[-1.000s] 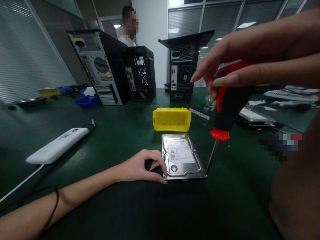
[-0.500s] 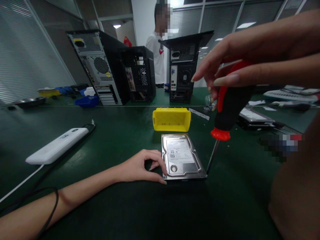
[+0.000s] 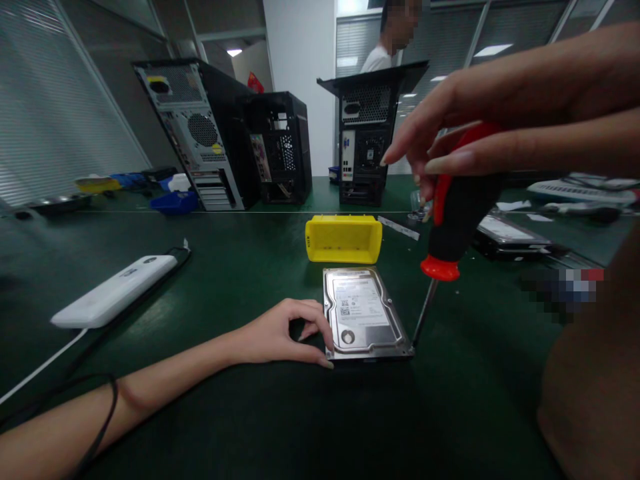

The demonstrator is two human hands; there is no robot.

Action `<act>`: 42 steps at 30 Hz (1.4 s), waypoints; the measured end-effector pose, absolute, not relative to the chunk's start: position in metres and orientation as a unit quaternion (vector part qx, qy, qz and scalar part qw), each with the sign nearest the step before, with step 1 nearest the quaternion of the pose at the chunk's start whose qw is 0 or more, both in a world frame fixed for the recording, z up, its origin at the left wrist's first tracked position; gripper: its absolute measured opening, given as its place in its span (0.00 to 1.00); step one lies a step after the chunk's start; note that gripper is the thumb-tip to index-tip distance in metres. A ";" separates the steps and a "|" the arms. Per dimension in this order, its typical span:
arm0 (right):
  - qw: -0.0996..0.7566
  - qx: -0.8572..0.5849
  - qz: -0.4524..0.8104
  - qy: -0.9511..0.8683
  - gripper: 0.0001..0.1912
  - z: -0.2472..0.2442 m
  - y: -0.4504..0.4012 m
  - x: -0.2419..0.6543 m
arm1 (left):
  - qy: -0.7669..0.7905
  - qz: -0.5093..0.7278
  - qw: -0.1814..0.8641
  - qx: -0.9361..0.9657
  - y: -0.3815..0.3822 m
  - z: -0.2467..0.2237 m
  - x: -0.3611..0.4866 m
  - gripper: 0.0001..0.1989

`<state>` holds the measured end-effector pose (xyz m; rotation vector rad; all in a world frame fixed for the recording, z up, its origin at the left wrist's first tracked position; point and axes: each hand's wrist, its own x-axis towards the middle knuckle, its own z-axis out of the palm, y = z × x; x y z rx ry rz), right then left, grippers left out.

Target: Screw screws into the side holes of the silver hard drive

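A silver hard drive point(image 3: 363, 313) lies label side up on the green table in front of me. My left hand point(image 3: 285, 333) grips its near left corner between thumb and fingers. In my right hand point(image 3: 465, 127) is a red and black screwdriver point(image 3: 457, 213), its handle held by the fingers and tilted to the right. The metal shaft runs down to the drive's near right corner, where the tip appears to touch. Behind the drive sits a yellow plastic bin point(image 3: 343, 241) with several small dark bits, perhaps screws, inside.
Three computer cases point(image 3: 225, 133) stand at the back. A white power strip point(image 3: 115, 290) with cables lies left, a blue bin point(image 3: 173, 203) behind it. More hard drives point(image 3: 513, 233) and a keyboard point(image 3: 580, 192) are on the right. A person point(image 3: 380, 57) is beyond the table.
The person in the background has moved to the right, now partly behind the right-hand case. My hands, the screwdriver and the hard drive have hardly shifted.
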<state>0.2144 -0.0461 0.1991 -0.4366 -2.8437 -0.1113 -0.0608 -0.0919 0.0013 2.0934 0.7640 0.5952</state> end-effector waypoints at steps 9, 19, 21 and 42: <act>0.128 -0.152 -0.021 -0.980 0.17 0.200 -0.049 0.215 | 0.309 0.231 0.407 0.828 -0.092 0.001 -0.062 0.08; 0.133 -0.172 -0.036 -0.975 0.18 0.199 -0.048 0.215 | 0.312 0.230 0.408 0.827 -0.093 0.002 -0.062 0.08; 0.133 -0.161 -0.042 -0.977 0.18 0.199 -0.048 0.215 | 0.311 0.231 0.409 0.826 -0.093 0.002 -0.062 0.08; 0.136 -0.163 -0.017 -0.977 0.17 0.202 -0.054 0.214 | 0.309 0.234 0.411 0.825 -0.093 0.003 -0.061 0.07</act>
